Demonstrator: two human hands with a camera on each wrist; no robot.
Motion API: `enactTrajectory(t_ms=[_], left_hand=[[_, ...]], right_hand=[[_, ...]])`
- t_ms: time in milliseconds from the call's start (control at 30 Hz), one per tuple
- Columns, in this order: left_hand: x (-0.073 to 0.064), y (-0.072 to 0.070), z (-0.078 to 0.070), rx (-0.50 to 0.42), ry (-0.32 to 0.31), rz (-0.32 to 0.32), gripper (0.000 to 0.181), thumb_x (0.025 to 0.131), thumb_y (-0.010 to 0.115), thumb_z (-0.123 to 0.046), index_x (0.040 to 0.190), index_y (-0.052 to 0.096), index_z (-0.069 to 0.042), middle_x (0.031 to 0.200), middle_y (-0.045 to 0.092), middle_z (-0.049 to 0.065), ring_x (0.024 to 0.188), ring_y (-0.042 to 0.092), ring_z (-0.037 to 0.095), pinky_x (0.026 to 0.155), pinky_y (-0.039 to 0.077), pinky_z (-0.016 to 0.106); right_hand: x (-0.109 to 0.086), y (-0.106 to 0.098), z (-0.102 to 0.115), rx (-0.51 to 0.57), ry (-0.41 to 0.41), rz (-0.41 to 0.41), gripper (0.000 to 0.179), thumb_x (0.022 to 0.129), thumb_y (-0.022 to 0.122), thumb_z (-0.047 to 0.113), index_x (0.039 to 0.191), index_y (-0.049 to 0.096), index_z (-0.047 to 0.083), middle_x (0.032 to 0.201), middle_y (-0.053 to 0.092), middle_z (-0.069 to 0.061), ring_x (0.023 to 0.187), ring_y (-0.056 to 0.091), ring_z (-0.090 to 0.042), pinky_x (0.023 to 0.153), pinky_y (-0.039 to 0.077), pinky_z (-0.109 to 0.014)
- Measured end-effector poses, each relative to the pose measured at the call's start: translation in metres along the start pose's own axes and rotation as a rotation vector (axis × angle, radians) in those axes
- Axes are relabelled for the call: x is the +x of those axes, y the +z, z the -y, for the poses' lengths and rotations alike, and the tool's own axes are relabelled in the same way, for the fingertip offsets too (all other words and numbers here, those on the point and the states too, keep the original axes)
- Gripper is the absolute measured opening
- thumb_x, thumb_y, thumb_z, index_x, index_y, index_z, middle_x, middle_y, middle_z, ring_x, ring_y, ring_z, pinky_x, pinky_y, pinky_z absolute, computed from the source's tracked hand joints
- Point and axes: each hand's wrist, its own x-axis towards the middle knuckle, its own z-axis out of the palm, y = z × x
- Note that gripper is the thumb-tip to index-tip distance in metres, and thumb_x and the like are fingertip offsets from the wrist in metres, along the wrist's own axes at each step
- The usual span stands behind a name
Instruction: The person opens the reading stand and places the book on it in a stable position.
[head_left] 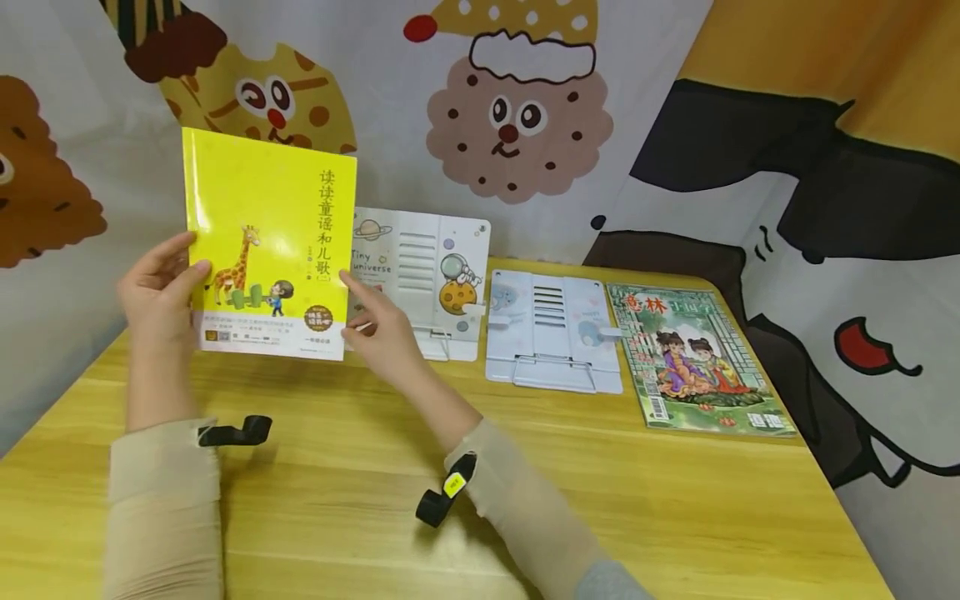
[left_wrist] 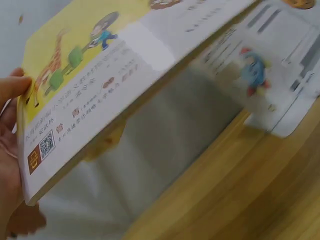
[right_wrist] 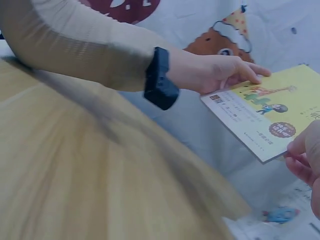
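Note:
A yellow book [head_left: 262, 217] with a giraffe and a child on its cover is held upright above the table, cover facing the head camera. My left hand [head_left: 161, 279] grips its left edge, thumb on the front and fingers behind. At the lower right edge my right hand [head_left: 382, 333] pinches the book between thumb and fingers. Behind the book stands a white book stand [head_left: 420, 250] with planet and astronaut pictures, partly hidden by it. The left wrist view shows the book's lower edge raised over the wooden table [left_wrist: 280, 180].
Right of that stand lies a second white book stand [head_left: 555, 333] with a wire front bar. A green illustrated magazine [head_left: 705, 358] is flat at the table's right side. A cartoon-printed curtain [head_left: 525, 167] hangs behind the table.

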Motion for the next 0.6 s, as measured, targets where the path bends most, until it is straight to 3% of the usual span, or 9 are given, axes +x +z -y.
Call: enactTrajectory(t_ms=[200, 433, 600], left_hand=[[-0.005, 0.033, 0.005, -0.016, 0.171, 0.063, 0.031, 0.077, 0.068, 0.017, 0.108, 0.065, 0.013, 0.083, 0.068, 0.014, 0.069, 0.058, 0.018, 0.065, 0.052, 0.021], [-0.014, 0.062, 0.015, -0.017, 0.236, 0.111, 0.031, 0.077, 0.066, 0.02, 0.105, 0.069, 0.008, 0.083, 0.068, 0.011, 0.066, 0.055, 0.015, 0.063, 0.049, 0.02], [-0.017, 0.075, 0.025, 0.149, 0.341, 0.165, 0.03, 0.077, 0.071, 0.014, 0.106, 0.07, 0.006, 0.091, 0.07, 0.006, 0.066, 0.054, 0.011, 0.058, 0.042, 0.017]], right_hand=[[0.0, -0.028, 0.002, -0.04, -0.061, -0.073, 0.074, 0.084, 0.068, -0.008, 0.146, 0.042, 0.021, 0.142, 0.045, -0.001, 0.085, 0.061, -0.008, 0.074, 0.051, -0.02], [0.0, -0.058, 0.001, -0.078, -0.127, -0.16, 0.065, 0.084, 0.067, -0.008, 0.142, 0.049, 0.015, 0.132, 0.054, -0.004, 0.087, 0.062, -0.012, 0.075, 0.052, -0.022], [0.002, -0.077, -0.001, -0.113, -0.169, -0.238, 0.06, 0.084, 0.067, -0.009, 0.138, 0.053, 0.013, 0.129, 0.056, -0.005, 0.09, 0.06, -0.015, 0.075, 0.052, -0.023]])
